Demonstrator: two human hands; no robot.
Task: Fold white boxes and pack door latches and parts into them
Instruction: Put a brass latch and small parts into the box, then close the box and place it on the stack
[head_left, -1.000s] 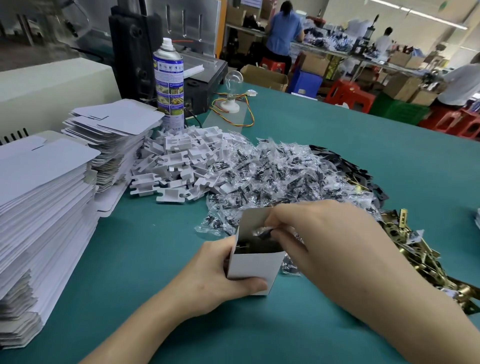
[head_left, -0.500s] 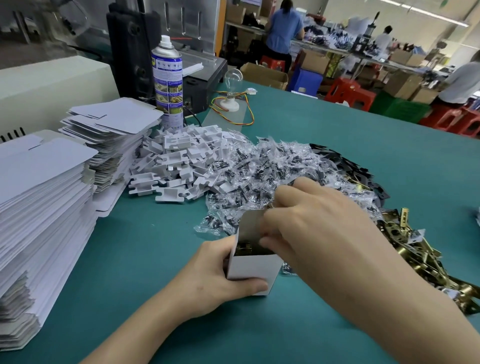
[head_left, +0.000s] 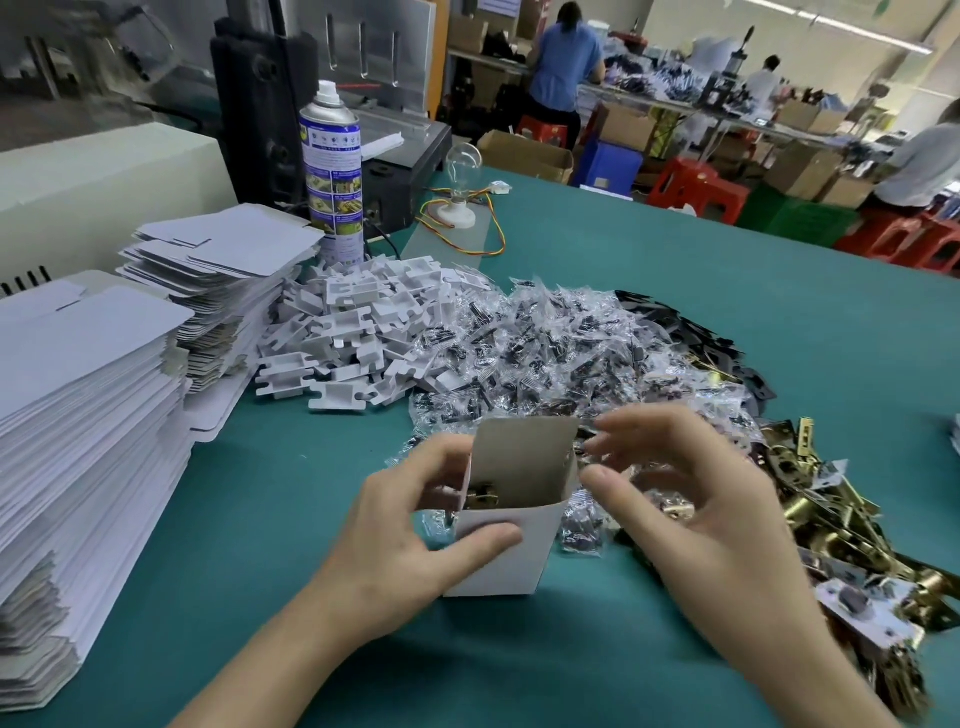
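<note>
Left hand (head_left: 415, 535) grips box (head_left: 506, 558) from its left side: thumb across the front wall, fingers wrapped round behind. Right hand (head_left: 696, 499) hovers just right of box, fingers spread and loosely curved, motion-blurred. Nothing visibly pinched. Can't tell if the thumb touches the box edge.

Head view, the only one. Box stands upright on table (head_left: 727, 249), erected; bottom not visible, presumably closed. Top is open, flap (head_left: 524, 454) standing up at the back. One brass latch (head_left: 480, 500) shows inside, low near the left wall. Whether a bag or insert is also in there is hidden.

Stock, all relative to box:
- blanks (head_left: 78, 415) stacked far left, second stack (head_left: 223, 260) beyond that
- white inserts (head_left: 358, 332) behind-left
- screw bags (head_left: 545, 358) directly behind, a few spilling to just right of box
- black plates (head_left: 696, 332) behind-right
- loose latches (head_left: 841, 519) to the right

Progress, my read: this box is folded and at least partly loaded. Left for it: any missing parts, then tuck the flap shut. No closed boxes in frame, and the part piles and blanks are large. So either the batch is early or finished boxes go out of view; can't tell which.
</note>
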